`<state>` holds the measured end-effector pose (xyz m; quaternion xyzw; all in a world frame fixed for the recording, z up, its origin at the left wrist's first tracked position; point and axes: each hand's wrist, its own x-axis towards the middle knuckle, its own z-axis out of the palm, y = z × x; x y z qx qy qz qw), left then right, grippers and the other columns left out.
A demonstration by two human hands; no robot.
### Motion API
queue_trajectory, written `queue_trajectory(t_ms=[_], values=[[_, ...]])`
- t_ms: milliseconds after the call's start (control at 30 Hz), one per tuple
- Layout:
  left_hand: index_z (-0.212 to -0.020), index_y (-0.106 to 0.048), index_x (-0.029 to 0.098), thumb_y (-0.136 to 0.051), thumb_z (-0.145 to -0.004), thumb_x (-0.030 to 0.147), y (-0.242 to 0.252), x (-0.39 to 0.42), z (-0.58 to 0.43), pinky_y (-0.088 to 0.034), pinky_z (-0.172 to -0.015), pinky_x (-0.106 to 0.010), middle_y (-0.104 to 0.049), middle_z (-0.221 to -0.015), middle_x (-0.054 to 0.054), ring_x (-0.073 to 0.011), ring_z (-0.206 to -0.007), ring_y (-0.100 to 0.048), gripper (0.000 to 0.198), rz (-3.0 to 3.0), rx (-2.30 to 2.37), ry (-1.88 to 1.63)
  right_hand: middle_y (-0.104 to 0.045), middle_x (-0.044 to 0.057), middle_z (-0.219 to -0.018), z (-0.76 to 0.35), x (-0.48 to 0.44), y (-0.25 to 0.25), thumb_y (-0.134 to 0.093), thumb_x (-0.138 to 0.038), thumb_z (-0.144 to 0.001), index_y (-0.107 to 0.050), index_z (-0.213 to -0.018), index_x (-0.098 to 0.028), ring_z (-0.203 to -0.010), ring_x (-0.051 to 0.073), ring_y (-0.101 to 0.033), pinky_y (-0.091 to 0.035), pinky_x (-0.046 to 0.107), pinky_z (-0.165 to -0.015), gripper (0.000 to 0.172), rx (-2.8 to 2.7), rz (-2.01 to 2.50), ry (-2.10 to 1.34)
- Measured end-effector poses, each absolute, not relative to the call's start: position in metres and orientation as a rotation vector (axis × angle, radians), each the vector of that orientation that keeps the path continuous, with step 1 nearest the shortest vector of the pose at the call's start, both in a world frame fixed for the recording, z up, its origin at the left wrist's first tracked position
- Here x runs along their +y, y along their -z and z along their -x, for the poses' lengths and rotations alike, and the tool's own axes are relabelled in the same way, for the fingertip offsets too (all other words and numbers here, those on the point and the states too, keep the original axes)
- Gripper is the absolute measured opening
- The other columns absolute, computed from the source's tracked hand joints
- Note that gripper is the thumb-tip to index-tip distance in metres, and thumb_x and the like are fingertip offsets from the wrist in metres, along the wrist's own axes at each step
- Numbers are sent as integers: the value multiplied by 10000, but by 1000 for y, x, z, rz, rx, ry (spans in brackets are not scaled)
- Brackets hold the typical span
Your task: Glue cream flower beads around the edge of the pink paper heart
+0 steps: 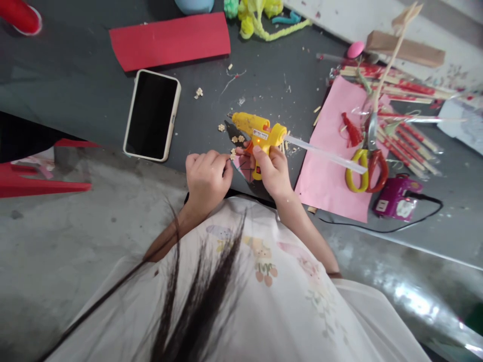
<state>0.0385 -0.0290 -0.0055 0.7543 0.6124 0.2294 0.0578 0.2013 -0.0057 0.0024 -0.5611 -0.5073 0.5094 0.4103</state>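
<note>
My right hand [274,170] is wrapped around the handle of a yellow hot glue gun [249,122], its nozzle pointing left over the table. A long clear glue stick [328,157] sticks out of the gun's back. My left hand [209,176] is closed at the table's front edge, fingers curled under. Right at its fingertips is a small beige flower-shaped cluster [233,154]; whether the fingers pinch it I cannot tell. More such clusters lie near the nozzle, among them one beige cluster [221,127] to its left and another pale cluster [198,93] farther back.
A phone [152,115] lies left, below a folded red sheet [171,41]. On the right are pink paper [330,176], scissors [372,156], red-wrapped stick bundles [405,143] and a purple box [400,198] with a black cable. Yellow yarn-like pieces [260,17] lie at the back.
</note>
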Motion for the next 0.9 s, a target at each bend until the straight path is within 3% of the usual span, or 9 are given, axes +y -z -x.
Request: queue_trajectory(t_ms=[200,433,900], values=[[-901,-693,223,-528,-948,264,6,-29,-39,-352,-814,-404,-699,-820,-34,-213,-793,-626,177,-2253,1844,-684,-742,13,-845,-201,-6,0,-526,-611,-899,-631,-881,-259,-861,197,-708,-570,351,-849,368,-1278,1392,-1271],[-877,-699,222,-547,-956,437,8,-27,-40,-353,-791,-393,-679,-747,-29,-202,-732,-609,275,-2279,1869,-702,-707,11,-746,-201,-5,-1,-510,-601,-913,-643,-850,-234,-762,169,-681,-560,312,-764,396,-1337,1382,-1222],[-838,-659,225,-570,-933,355,13,-31,-39,-377,-811,-381,-680,-753,-17,-193,-738,-614,184,-2277,1876,-796,-695,5,-744,-200,-6,0,-509,-628,-897,-628,-824,-249,-808,184,-696,-563,327,-759,404,-1314,1397,-1220]])
